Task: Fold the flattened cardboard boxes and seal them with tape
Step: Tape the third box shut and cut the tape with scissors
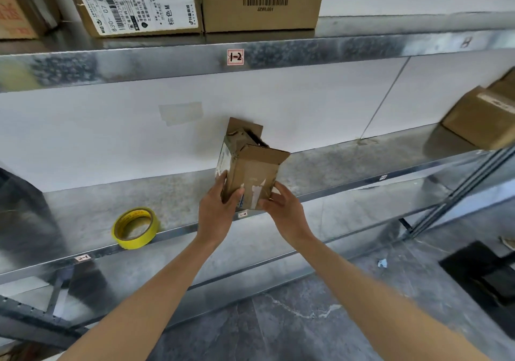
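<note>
Two hands grip the cardboard box [252, 171] low, left hand [218, 210] curled round one bottom corner, right hand [281, 207] round the other, upright over the shelf [348, 165] edge, top flaps [245, 135] loose, so freeing a hand for the tape roll [135, 228] far left prob. tips it.

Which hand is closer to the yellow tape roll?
Left. The left hand grips the box, right of the tape roll; the right hand holds the box's farther side.

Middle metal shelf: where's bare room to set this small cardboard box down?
The grey metal shelf is bare between the yellow tape roll and the small brown cardboard box, and more widely beyond it up to the larger cardboard box crowding the right end.
</note>
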